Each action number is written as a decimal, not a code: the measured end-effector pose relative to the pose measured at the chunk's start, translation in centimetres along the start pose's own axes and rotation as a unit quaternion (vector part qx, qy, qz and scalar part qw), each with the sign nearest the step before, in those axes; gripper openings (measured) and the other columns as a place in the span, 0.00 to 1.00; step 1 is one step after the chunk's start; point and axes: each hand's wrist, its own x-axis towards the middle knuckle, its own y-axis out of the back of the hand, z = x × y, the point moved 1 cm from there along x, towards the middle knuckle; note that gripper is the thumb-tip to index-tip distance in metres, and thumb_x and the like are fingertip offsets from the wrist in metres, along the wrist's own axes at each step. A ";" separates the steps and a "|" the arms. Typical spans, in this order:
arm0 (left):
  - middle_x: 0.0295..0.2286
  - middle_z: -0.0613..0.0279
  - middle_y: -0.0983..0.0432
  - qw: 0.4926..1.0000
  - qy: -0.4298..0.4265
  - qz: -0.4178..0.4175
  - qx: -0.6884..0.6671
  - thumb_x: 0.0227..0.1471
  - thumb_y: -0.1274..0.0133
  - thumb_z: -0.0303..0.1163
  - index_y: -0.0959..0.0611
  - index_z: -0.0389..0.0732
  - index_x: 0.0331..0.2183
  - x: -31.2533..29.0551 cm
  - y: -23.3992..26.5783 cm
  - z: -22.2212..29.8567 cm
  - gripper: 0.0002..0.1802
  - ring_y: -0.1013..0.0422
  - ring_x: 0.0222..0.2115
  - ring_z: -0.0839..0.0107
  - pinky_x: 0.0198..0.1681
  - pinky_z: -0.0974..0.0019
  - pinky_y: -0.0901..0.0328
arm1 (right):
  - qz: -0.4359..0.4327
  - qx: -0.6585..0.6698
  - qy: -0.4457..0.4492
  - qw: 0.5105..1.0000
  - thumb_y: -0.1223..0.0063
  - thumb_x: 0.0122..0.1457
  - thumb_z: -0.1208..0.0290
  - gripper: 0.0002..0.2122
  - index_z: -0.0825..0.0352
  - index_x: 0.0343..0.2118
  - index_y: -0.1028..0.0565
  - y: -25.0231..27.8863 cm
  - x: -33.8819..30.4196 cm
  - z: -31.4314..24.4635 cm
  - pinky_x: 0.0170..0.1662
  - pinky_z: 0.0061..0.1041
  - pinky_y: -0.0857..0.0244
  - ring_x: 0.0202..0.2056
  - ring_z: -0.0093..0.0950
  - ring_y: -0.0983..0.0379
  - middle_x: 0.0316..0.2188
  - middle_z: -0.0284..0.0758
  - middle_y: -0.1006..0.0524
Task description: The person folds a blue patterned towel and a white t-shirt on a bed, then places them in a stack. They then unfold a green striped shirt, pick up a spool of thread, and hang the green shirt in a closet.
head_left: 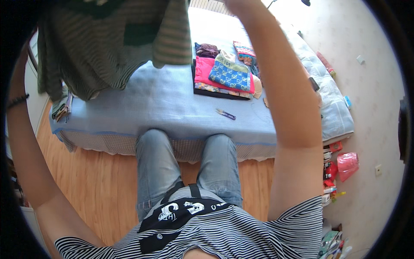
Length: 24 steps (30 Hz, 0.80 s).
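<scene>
A green-grey striped long-sleeved shirt (142, 52) hangs in the air above the bed's left part, its upper part cut off by the top edge. My left hand (20, 64) is raised at the far left beside the shirt, dim against the dark rim, its fingers not discernible. A dark bead bracelet (18, 100) is on that wrist. My right arm reaches up and inward; only the base of my right hand (239, 5) shows at the top edge, right of the shirt, with the fingers out of the picture. Purple-handled thread snips (226, 114) lie on the bed near its front edge.
Before my knees is a bed (168, 110) with a light blue cover. On it lie folded clothes (202, 71), including blue patterned underwear (232, 74), and another folded patterned cloth (244, 52). More cloth (63, 105) sits at the left corner. Red packages (347, 166) stand right of the bed.
</scene>
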 end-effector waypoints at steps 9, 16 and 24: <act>0.13 0.78 0.36 0.954 0.209 -0.191 -0.098 0.54 0.49 0.36 0.19 0.45 0.34 -6.7 -3.7 -9.2 0.08 0.48 0.08 0.88 0.10 0.79 0.52 | -0.111 -0.121 -0.178 0.970 0.44 0.47 0.70 0.06 0.67 0.22 0.22 -6.1 -3.5 13.2 0.16 0.21 0.42 0.13 0.20 0.35 0.13 0.30 0.28; 0.50 0.44 0.35 0.988 -0.008 -0.093 0.125 0.56 0.51 0.40 0.40 0.39 0.58 -15.6 -22.2 -16.0 0.33 0.37 0.51 0.55 0.52 0.57 0.42 | -0.040 -0.227 -0.042 0.972 0.47 0.52 0.68 0.20 0.70 0.48 0.32 -11.3 -8.5 23.9 0.39 0.35 0.32 0.35 0.43 0.26 0.32 0.47 0.24; 0.60 0.58 0.49 0.870 0.030 -0.290 0.397 0.59 0.63 0.49 0.38 0.45 0.59 -28.7 -28.2 -12.9 0.30 0.57 0.62 0.56 0.64 0.50 0.65 | -0.099 -0.511 -0.015 0.854 0.45 0.51 0.65 0.23 0.66 0.50 0.34 -4.8 -32.5 25.1 0.54 0.41 0.47 0.56 0.38 0.41 0.51 0.41 0.33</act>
